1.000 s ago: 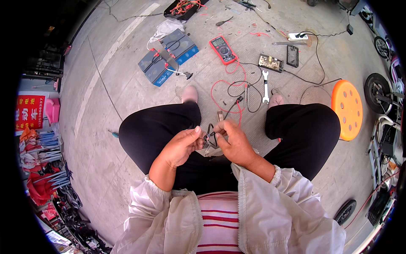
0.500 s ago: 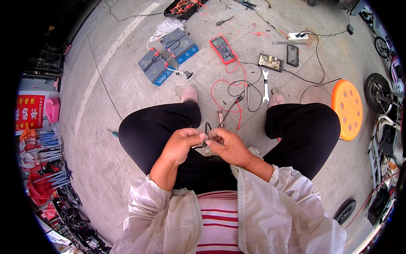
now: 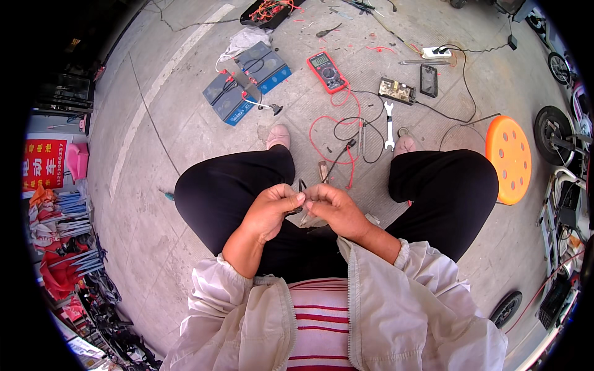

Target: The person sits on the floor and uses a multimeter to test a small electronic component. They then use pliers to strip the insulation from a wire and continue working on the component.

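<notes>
Both hands meet between my knees, over a thin black cable (image 3: 333, 168) with a dark plug at its far end. My left hand (image 3: 265, 213) is closed on the cable, its thumb on top. My right hand (image 3: 339, 211) pinches the cable right beside it, fingertips almost touching the left thumb. The fingers hide the gripped part of the cable. Just past the hands, a red multimeter (image 3: 327, 72) lies on the floor, its red and black leads looping toward me. A double-ended wrench (image 3: 389, 127) lies near my right foot.
Two blue-and-grey batteries (image 3: 228, 102) sit ahead on the left. An opened case with a circuit board (image 3: 396, 91), a black cover (image 3: 428, 81) and a white power strip (image 3: 437, 53) lie ahead right. An orange stool (image 3: 508, 161) stands beside my right knee. Loose wires fill a black tray (image 3: 255, 20).
My fingers have shifted slightly on the cable. The right fingers have drawn in closer to the left thumb, covering more of the cable. The things on the floor have not moved.
</notes>
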A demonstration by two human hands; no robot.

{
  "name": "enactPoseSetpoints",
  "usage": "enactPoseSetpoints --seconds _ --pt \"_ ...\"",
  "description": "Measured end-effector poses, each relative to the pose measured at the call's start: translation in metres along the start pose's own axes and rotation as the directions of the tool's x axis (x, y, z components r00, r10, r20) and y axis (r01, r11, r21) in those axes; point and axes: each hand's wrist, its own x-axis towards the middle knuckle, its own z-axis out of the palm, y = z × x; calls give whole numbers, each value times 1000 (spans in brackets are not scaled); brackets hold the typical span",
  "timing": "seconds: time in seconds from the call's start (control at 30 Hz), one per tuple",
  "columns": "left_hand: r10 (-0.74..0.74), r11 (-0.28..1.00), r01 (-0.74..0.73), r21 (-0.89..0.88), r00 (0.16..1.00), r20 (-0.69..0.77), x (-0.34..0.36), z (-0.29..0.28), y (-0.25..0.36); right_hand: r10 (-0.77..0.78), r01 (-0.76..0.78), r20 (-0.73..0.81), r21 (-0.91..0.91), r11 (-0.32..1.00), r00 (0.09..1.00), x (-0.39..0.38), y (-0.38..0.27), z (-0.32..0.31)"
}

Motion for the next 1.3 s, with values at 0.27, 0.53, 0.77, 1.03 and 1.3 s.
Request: enactPoseSetpoints --seconds 0.27,0.53,0.77,1.03,1.3 --pt "-98 992 96 -88 995 -21 -2 10 12 70 -52 -121 140 989 990 3 5 -7" --pt "214 954 -193 228 974 -71 -1 13 -5 62 -47 -114 128 991 992 2 4 -3" --pt "301 838 -189 512 943 -145 0 6 -7 -184 63 -251 -424 904 950 1 5 0" --pt "259 900 -234 368 966 -17 4 9 4 -359 193 -174 -595 780 917 8 -5 -13" --pt "769 100 -512 853 584 261 2 40 20 -512 199 -216 -745 636 831 1 -37 -6"
